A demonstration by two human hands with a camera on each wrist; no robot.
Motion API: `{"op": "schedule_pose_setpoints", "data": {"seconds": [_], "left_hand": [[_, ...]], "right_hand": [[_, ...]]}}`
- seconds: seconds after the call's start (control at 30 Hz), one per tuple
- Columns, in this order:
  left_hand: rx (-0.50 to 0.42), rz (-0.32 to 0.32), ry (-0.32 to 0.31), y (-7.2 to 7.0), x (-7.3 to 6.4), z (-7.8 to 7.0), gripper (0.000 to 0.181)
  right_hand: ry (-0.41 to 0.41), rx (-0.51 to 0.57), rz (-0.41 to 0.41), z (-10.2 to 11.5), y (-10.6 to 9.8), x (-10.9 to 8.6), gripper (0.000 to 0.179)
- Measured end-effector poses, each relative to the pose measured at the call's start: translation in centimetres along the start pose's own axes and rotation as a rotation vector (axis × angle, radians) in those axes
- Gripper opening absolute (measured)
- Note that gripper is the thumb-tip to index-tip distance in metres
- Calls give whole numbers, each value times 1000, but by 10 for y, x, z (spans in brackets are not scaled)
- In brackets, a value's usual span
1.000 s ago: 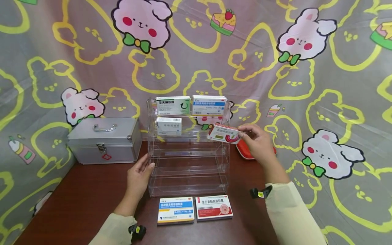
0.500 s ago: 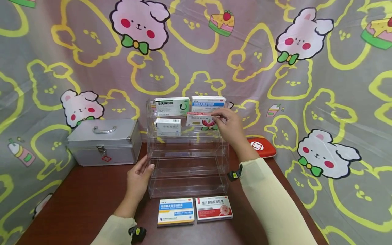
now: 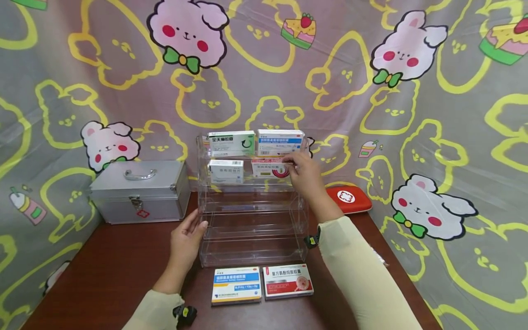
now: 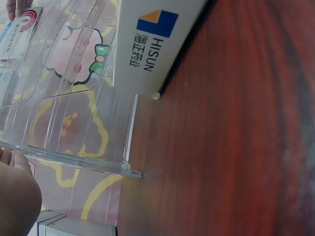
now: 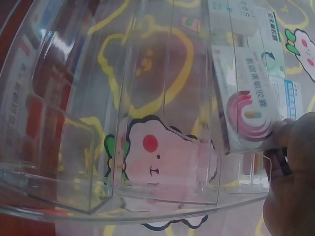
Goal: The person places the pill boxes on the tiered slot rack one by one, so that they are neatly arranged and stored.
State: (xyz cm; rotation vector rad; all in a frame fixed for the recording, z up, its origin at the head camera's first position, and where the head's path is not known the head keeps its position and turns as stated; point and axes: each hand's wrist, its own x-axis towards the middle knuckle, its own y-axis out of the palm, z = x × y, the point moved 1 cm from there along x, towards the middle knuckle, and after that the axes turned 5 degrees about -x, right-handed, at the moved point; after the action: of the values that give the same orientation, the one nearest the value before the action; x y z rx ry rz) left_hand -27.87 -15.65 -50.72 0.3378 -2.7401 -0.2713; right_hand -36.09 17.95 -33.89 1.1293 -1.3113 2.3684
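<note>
In the head view a clear tiered display rack (image 3: 253, 255) stands upright on the table. My left hand (image 3: 185, 240) holds its left side edge, thumb in front. My right hand (image 3: 307, 176) pinches the right end of a white and red medicine box (image 3: 266, 169) at the second tier from the top. That medicine box (image 5: 248, 101) fills much of the right wrist view. Left of it on the same tier sits a small white medicine box (image 3: 226, 172). The top tier bears a green and white medicine box (image 3: 232, 144) and a blue and white one (image 3: 280, 142).
Before the rack lie a blue, white and yellow medicine box (image 3: 236, 285) and a red and white one (image 3: 288, 281). A silver metal case (image 3: 138, 192) stands at the left. Beyond my right forearm is a red zip case (image 3: 356, 200). Patterned cloth (image 3: 255, 82) hangs behind.
My right hand has carried the white and red medicine box leftward to the rack, then lowered it slightly onto the second tier. My left hand has stayed at the rack's side.
</note>
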Motion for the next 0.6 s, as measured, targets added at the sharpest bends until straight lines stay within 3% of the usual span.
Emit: {"op": "schedule_pose_setpoints", "data": {"seconds": [0.23,0.6], "left_hand": [[12,-9,-4,-1,-1,0,52],[-6,-6,4,0,-1,1,51]], "right_hand": [[-20,-101,63,3,2,0,17],[-57,-131,104,7,0,0,16]]}}
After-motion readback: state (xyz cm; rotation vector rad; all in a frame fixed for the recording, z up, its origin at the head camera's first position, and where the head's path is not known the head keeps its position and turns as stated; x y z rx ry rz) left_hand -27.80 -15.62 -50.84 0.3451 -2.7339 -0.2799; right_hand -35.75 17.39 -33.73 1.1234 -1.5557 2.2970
